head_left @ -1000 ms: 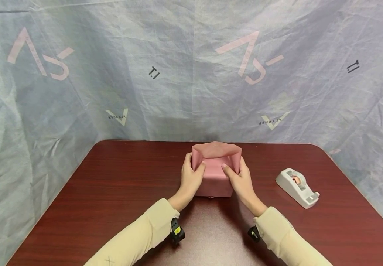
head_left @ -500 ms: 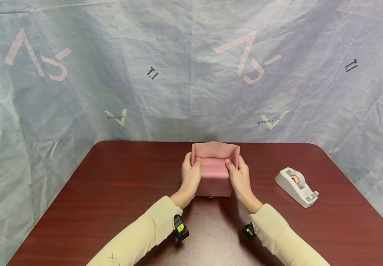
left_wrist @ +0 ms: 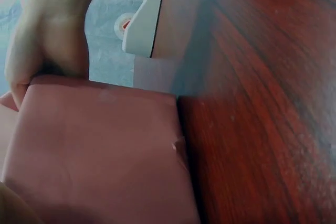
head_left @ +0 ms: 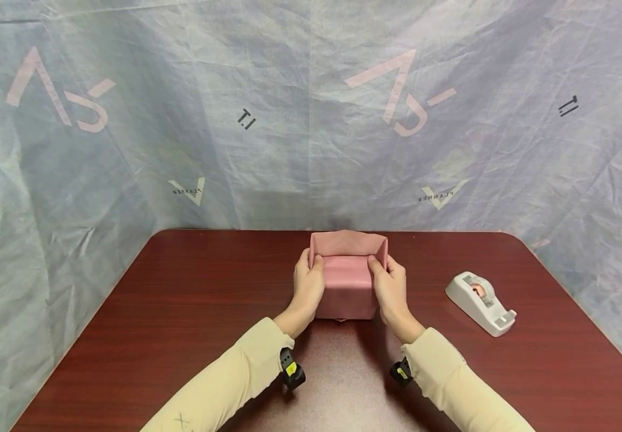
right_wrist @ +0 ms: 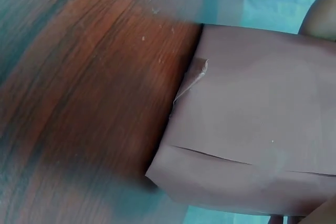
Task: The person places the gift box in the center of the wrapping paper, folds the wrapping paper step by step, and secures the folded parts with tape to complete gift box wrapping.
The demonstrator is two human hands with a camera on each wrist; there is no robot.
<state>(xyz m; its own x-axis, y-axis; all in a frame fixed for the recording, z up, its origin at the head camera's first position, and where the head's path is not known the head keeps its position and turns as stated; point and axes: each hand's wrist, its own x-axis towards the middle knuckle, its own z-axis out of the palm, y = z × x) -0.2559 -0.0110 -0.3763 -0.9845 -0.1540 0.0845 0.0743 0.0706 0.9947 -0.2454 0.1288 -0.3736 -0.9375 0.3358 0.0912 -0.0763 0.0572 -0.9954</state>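
Note:
A box-shaped bundle in pink wrapping paper (head_left: 347,300) stands on the table, a band of the paper rising above its top as an open-topped collar (head_left: 348,243). My left hand (head_left: 308,288) grips its left side, thumb on the top surface at the inner left corner. On the right side my right hand (head_left: 391,293) holds it likewise, thumb at the inner right corner. The fingers behind the sides are mostly hidden. Up close in the right wrist view, the paper's front face (right_wrist: 252,108) has a long seam and a small crumpled bit at its bottom edge.
A white tape dispenser (head_left: 480,303) with a roll of clear tape stands to the right on the dark red wooden table (head_left: 197,288). A printed grey-blue cloth (head_left: 278,156) hangs behind the table and along both sides.
Both thumbs have slid outward and forward to the inner corners. The collar's side walls have straightened, and its opening looks squarer. The bundle stays in nearly the same place.

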